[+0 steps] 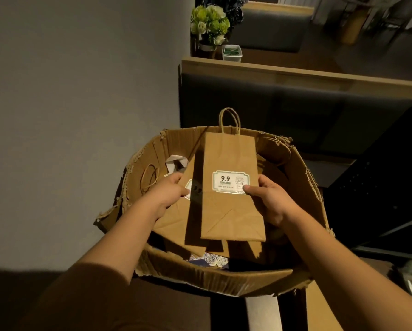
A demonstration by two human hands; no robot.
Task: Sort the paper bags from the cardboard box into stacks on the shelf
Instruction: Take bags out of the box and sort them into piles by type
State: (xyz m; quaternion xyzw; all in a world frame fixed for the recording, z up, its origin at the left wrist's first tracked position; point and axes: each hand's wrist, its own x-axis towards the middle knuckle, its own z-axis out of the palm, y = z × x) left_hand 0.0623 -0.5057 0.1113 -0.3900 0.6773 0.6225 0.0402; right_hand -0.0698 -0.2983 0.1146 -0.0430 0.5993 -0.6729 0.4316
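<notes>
Dim, warm-toned picture. Light falls from above and ahead. The top bag (pixel 232 187) throws a hard dark shadow to its left onto the bag beneath. The label (pixel 231 182) shows mild glare along its lower edge. Lower left of the frame is near black. Wide-angle distortion bends the box (pixel 200 278) rim and upper-right bench (pixel 295 77). Flowers (pixel 209 22) at upper centre are soft; far upper right is grainy and blurred.

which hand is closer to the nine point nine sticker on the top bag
Right. The right hand has its thumb on the sticker's right end; the left hand is at the bags' left edge, away from it.
</notes>
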